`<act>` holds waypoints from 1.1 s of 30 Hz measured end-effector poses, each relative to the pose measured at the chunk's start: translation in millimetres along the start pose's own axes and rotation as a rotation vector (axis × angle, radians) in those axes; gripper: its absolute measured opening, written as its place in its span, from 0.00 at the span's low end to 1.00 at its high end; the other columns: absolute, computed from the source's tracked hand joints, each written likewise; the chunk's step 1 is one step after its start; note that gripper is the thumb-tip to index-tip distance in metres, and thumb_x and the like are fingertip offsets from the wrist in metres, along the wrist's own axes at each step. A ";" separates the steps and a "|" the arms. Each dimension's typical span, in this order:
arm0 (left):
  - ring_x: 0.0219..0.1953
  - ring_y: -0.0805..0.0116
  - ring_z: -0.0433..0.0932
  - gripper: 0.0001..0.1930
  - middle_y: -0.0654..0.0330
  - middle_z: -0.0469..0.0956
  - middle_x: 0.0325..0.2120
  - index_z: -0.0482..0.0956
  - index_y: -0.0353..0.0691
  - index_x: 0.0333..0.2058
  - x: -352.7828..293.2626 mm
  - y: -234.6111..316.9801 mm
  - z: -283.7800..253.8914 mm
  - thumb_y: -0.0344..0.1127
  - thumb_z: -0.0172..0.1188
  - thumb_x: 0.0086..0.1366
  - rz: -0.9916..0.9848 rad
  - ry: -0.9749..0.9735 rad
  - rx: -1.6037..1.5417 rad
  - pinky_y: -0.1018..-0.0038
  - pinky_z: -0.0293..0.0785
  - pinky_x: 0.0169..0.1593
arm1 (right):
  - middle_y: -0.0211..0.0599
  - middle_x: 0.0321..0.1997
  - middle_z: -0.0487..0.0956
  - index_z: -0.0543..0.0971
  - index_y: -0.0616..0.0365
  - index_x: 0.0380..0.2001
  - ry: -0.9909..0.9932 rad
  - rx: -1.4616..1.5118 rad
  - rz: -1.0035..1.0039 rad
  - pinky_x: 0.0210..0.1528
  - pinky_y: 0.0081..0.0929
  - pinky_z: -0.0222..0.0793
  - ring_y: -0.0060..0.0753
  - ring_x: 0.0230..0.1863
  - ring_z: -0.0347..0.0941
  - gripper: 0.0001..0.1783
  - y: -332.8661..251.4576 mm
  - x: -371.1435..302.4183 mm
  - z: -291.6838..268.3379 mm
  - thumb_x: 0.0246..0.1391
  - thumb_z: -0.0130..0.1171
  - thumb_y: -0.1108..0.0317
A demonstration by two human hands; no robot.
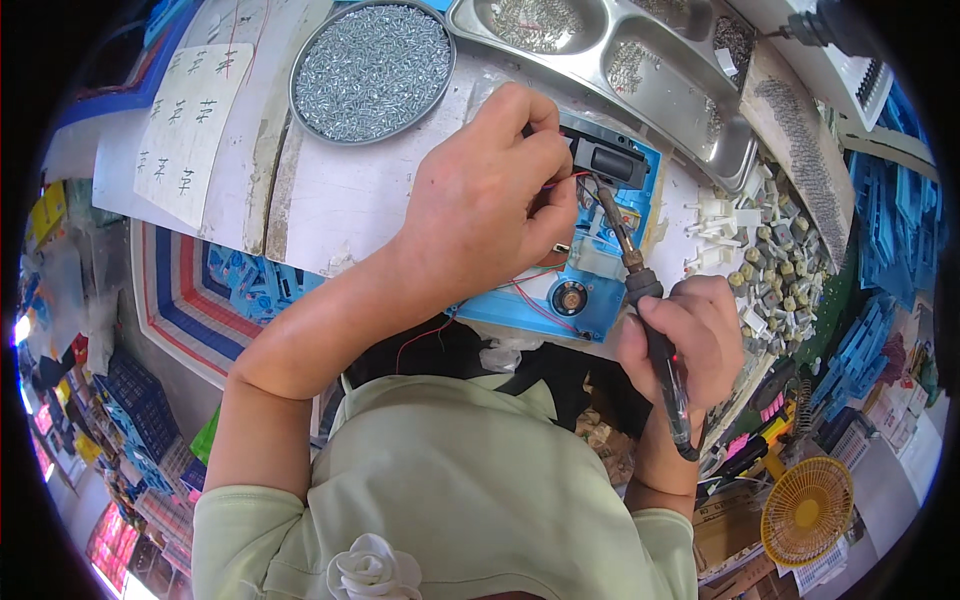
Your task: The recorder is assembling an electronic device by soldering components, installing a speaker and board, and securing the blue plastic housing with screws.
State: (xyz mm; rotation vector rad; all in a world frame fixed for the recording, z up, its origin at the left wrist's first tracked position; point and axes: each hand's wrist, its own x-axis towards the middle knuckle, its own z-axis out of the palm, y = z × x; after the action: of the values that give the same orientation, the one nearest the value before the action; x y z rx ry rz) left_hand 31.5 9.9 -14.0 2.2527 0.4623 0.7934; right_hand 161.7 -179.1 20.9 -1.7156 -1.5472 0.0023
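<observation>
My right hand [690, 335] is wrapped around the soldering iron [645, 285], its hot end angled over the blue casing [535, 312], which lies on the white bench in front of me, partly under my left hand [490, 190]. My left fingers are bent toward a pinch beside a thin red wire [580, 175], but I can't tell whether they actually grip it. That tip sits very near my left fingertips, so one slip of my wrist could burn me. If I drift, I could also melt the blue plastic or scorch the black module [612, 163] just beside the tip; a tug on the slack red leads near the round speaker [570, 298] could pull one loose. Beyond my left hand, the round metal bowl [372, 141] is heaped with small silvery screws [370, 70], and a knock from my knuckles might spill some. The steel compartment tray [668, 108] holds scattered heaps of tiny metal parts, too small for me to identify. Lower left, the striped bag [165, 290] contains blue plastic pieces [260, 285].
</observation>
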 end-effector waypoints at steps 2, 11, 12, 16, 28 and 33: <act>0.35 0.58 0.77 0.06 0.54 0.73 0.37 0.79 0.35 0.28 0.0 0.3 0.7 0.25 0.68 0.52 0.001 0.011 -0.001 0.69 0.76 0.37 | 0.31 0.21 0.75 0.81 0.52 0.40 -0.013 0.015 0.000 0.27 0.29 0.68 0.38 0.25 0.70 0.21 0.1 0.2 -2.6 0.40 0.73 0.78; 0.34 0.59 0.77 0.07 0.54 0.74 0.38 0.78 0.35 0.28 0.6 2.1 0.8 0.25 0.68 0.52 -0.008 -0.003 0.020 0.69 0.76 0.37 | 0.31 0.22 0.76 0.81 0.52 0.40 -0.025 0.081 0.047 0.28 0.30 0.68 0.38 0.25 0.70 0.21 -1.1 -4.1 -7.4 0.40 0.72 0.78; 0.34 0.59 0.77 0.07 0.54 0.74 0.38 0.78 0.35 0.29 0.7 2.0 0.6 0.25 0.68 0.52 -0.006 -0.005 0.025 0.69 0.76 0.37 | 0.31 0.22 0.76 0.81 0.52 0.40 -0.026 0.086 0.047 0.28 0.30 0.68 0.38 0.25 0.70 0.20 -0.7 -4.1 -7.6 0.40 0.72 0.78; 0.34 0.59 0.77 0.06 0.54 0.74 0.38 0.79 0.36 0.29 0.7 1.9 0.4 0.25 0.68 0.52 -0.007 -0.004 0.024 0.69 0.76 0.36 | 0.31 0.21 0.76 0.81 0.52 0.40 -0.018 0.090 0.045 0.29 0.30 0.68 0.38 0.25 0.70 0.20 1.0 -4.1 -7.7 0.40 0.72 0.78; 0.31 0.59 0.78 0.06 0.55 0.74 0.38 0.78 0.36 0.28 1.1 1.5 2.0 0.25 0.67 0.53 0.007 0.021 0.017 0.68 0.76 0.34 | 0.32 0.22 0.76 0.81 0.53 0.40 0.013 0.078 0.025 0.28 0.30 0.68 0.39 0.25 0.70 0.21 3.6 -1.4 -2.9 0.40 0.72 0.78; 0.28 0.58 0.78 0.07 0.56 0.74 0.39 0.76 0.37 0.28 1.2 0.1 3.8 0.26 0.66 0.53 0.022 0.043 0.015 0.66 0.76 0.31 | 0.32 0.22 0.76 0.81 0.52 0.41 0.000 0.050 0.001 0.28 0.30 0.69 0.39 0.25 0.70 0.21 5.3 -0.7 -1.3 0.41 0.72 0.78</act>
State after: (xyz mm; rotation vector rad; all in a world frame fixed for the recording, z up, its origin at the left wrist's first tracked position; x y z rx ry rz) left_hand 34.8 8.6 -15.7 2.2616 0.4657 0.8539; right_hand 166.6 -180.1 18.5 -1.6768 -1.5340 0.0411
